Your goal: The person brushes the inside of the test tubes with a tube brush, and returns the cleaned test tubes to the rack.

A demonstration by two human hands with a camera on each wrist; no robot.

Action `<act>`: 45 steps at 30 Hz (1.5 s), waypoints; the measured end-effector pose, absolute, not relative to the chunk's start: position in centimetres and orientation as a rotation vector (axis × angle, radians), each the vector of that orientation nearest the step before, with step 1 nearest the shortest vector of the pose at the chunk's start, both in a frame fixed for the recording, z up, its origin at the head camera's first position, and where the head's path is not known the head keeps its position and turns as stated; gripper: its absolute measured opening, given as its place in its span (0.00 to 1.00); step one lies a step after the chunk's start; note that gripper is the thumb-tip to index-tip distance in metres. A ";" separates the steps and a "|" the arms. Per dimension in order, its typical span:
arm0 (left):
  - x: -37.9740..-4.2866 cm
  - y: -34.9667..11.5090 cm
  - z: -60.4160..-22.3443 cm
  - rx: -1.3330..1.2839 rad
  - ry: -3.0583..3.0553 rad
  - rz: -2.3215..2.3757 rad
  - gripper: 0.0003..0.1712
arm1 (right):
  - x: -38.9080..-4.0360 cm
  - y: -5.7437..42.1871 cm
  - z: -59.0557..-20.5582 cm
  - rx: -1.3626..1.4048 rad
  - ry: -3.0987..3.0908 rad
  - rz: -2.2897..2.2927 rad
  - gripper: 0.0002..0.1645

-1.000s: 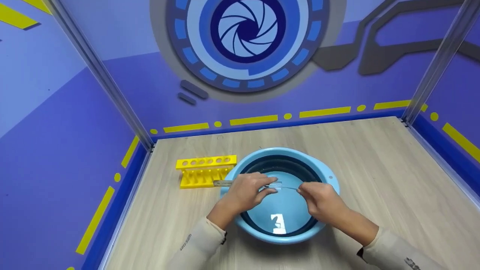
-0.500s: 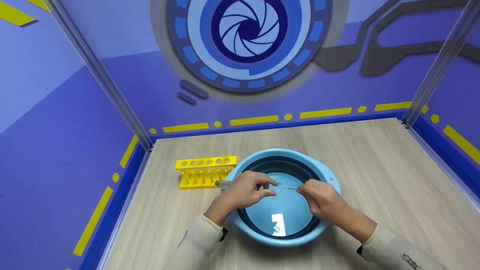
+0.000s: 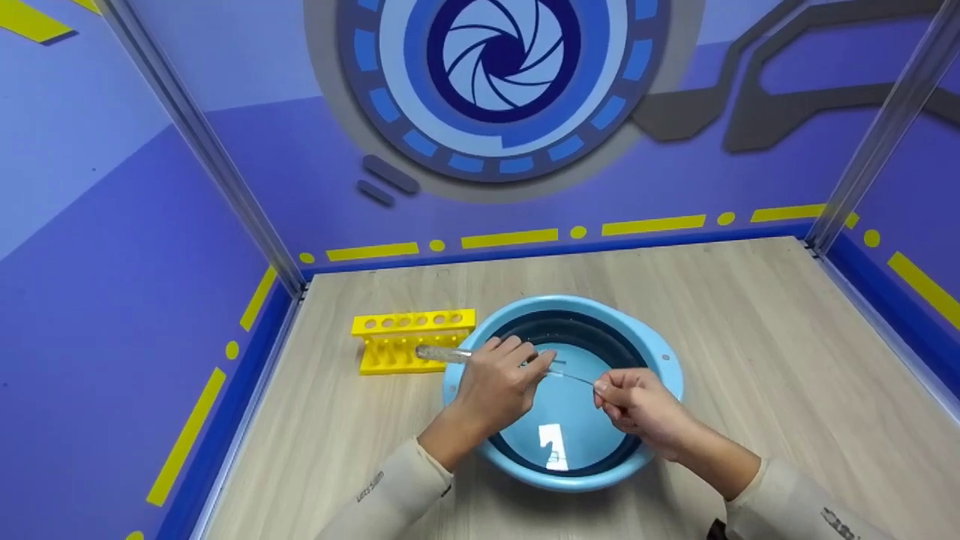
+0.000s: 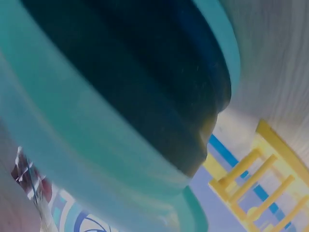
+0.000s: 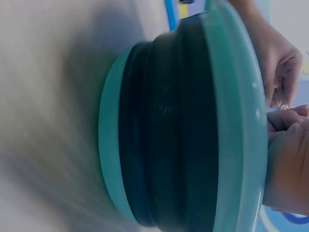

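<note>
My left hand [image 3: 499, 382], over the left part of a blue basin [image 3: 671, 360], grips a clear glass test tube [image 3: 446, 355]. The tube's left end sticks out past the basin rim, overlapping the rack in the head view, and looks greyish inside. A thin wire handle [image 3: 577, 378] runs from the tube's right end to my right hand [image 3: 637, 409], whose thumb and fingers pinch it above the basin. The wire resembles a test tube brush's handle; the brush head is hidden or blurred within the tube. In the right wrist view both hands [image 5: 294, 159] show behind the rim.
A yellow test tube rack [image 3: 412, 322] stands just left of the basin on the wooden table [image 3: 337, 450]. The basin has a dark folding wall, and a bright reflection shows inside. Blue-purple printed panels [image 3: 262, 172] enclose the back and sides.
My left hand has rolled over, its fingers now closer round the tube. The tube's left end has moved up and left in view. My right hand has turned, still holding the wire.
</note>
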State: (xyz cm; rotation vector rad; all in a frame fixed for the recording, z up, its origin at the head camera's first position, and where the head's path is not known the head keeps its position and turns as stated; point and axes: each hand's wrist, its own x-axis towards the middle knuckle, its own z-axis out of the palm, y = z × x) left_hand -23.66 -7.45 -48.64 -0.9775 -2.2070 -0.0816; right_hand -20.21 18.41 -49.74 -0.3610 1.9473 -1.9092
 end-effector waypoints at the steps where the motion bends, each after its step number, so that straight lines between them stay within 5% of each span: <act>1: -23.6 -7.6 -48.5 -1.003 -2.232 -0.089 0.12 | -20.2 18.4 -49.9 -0.477 2.100 -1.874 0.16; 9: -23.8 -8.9 -46.6 -1.324 -2.534 -0.279 0.23 | -21.6 18.8 -51.5 -2.073 3.278 -0.851 0.14; 14: -24.8 -9.5 -45.4 -1.478 -2.797 -0.602 0.25 | -22.3 19.3 -51.1 -2.453 3.298 -0.470 0.20; 18: -25.3 -9.4 -45.5 -1.430 -2.914 -0.717 0.26 | -22.3 19.3 -51.1 -2.279 3.266 -0.725 0.15; 26: -24.7 -7.8 -47.7 -1.193 -2.448 -0.221 0.19 | -20.5 19.2 -50.0 -0.767 2.456 -1.708 0.15; 32: -24.7 -7.2 -48.9 -1.068 -2.192 0.005 0.15 | -20.6 19.4 -49.2 -0.307 1.777 -1.862 0.18; 36: -24.8 -7.5 -48.5 -1.142 -2.260 0.044 0.19 | -20.0 18.8 -49.9 -0.580 2.254 -1.775 0.16; 45: -24.9 -8.4 -46.2 -1.528 -2.630 -0.283 0.26 | -20.4 18.8 -51.7 -2.094 3.384 -0.804 0.16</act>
